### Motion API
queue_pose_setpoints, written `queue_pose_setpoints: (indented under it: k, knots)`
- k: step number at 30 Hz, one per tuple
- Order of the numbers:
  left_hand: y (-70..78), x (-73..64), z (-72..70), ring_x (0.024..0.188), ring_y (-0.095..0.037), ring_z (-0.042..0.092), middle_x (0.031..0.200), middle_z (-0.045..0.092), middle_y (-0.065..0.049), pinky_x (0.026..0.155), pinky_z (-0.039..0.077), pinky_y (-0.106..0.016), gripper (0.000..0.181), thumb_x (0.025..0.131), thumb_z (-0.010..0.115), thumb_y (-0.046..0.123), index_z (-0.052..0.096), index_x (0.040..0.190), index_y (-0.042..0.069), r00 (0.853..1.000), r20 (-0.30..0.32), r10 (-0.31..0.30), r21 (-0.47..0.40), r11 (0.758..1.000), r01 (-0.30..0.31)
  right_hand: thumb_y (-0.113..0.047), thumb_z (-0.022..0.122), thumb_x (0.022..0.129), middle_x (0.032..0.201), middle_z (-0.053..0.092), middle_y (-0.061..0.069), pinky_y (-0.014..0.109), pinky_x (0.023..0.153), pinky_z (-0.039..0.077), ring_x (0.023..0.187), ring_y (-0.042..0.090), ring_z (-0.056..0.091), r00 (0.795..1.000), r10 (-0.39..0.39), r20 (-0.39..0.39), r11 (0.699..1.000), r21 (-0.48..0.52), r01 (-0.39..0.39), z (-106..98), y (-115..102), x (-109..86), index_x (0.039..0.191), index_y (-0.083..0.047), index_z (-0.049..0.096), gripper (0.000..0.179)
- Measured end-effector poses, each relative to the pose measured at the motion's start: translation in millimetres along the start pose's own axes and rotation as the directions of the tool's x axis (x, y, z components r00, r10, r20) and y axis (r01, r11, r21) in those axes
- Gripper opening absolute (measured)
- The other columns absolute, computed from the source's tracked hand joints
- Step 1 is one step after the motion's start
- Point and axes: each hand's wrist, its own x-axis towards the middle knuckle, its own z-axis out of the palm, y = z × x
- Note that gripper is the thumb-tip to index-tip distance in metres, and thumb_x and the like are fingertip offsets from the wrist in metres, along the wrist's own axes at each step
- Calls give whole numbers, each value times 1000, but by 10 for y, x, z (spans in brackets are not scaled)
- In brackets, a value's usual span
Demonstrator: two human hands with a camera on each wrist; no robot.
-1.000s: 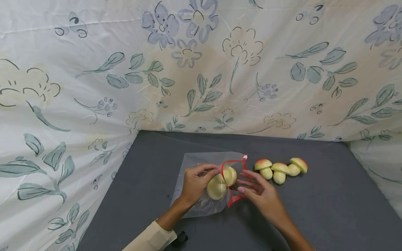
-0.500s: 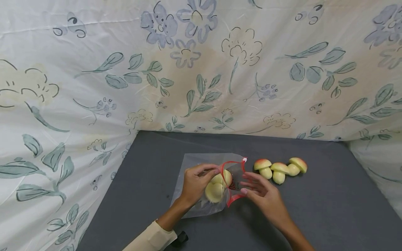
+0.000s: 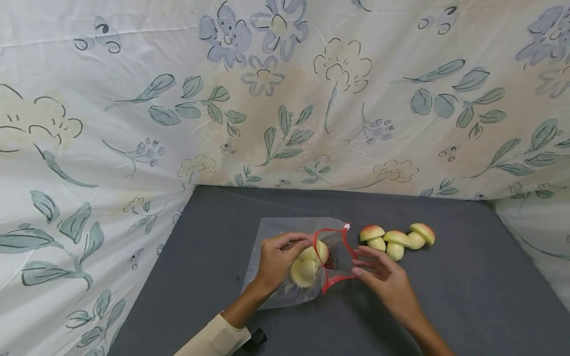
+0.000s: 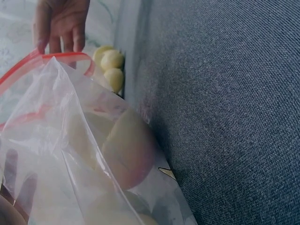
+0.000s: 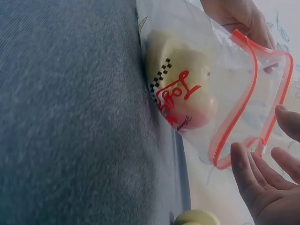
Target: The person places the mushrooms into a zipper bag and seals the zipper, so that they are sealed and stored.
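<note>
A clear zip bag (image 3: 272, 228) with a red zip edge lies on its side, its mouth facing right. Inside it are yellow toy mushrooms (image 3: 305, 272) with reddish tints, seen through the plastic, which has red lettering in the right wrist view. My left hand (image 3: 275, 259) pinches the upper rim of the mouth between thumb and index finger. At the opposite rim is my right hand (image 3: 386, 279), holding nothing; its fingers (image 5: 243, 166) are spread beside the red edge, fingertips at or very near it. Three more toy mushrooms (image 3: 396, 242) lie to the right of the bag.
A dark grey table surface (image 3: 213, 222) spreads beneath everything. Floral cloth (image 3: 285, 138) hangs behind and along both sides. Near the left sleeve (image 3: 218, 336) sits a small black object (image 3: 256, 339), partly hidden.
My right hand has drawn back to the right, out of the bag's mouth, and the rim there has spread wider. Mushrooms inside sit slightly further left. My left hand keeps its place.
</note>
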Motion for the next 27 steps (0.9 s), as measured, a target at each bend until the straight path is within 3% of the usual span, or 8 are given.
queue_pose_setpoints:
  k: [2,9,20,27]
  knots:
    - [1,0,-1,93,-20,80,99,81,-12,81,66,-37,9,97,77,5,81,104,3,1000,1,1,0,1000,-1,0,77,96,135,68,19,27,87,63,114,15,74,1000,6,-4,1000,-14,-6,-27,16,-7,142,-6,61,49]
    - [-2,-6,-8,93,-20,80,100,81,-12,81,66,-37,10,98,77,7,81,105,3,1000,10,-5,-3,1000,5,-5,78,97,129,69,-15,22,87,61,112,8,73,999,11,-39,996,-92,-15,-144,58,-18,143,-8,62,49]
    - [-9,-11,-8,93,-20,80,99,81,-11,81,66,-40,9,98,77,7,81,105,4,1000,11,5,7,1000,-5,-7,79,97,126,69,-15,18,83,59,109,7,73,996,0,-93,982,-187,-18,-321,141,-22,143,-5,61,50]
    - [-18,-18,-6,92,-20,80,99,81,-12,81,66,-37,9,97,77,6,81,105,3,1000,9,12,1,1000,-12,-9,79,98,125,66,-22,14,82,57,108,0,71,992,13,-126,974,-225,-41,-457,208,-8,143,-3,60,49]
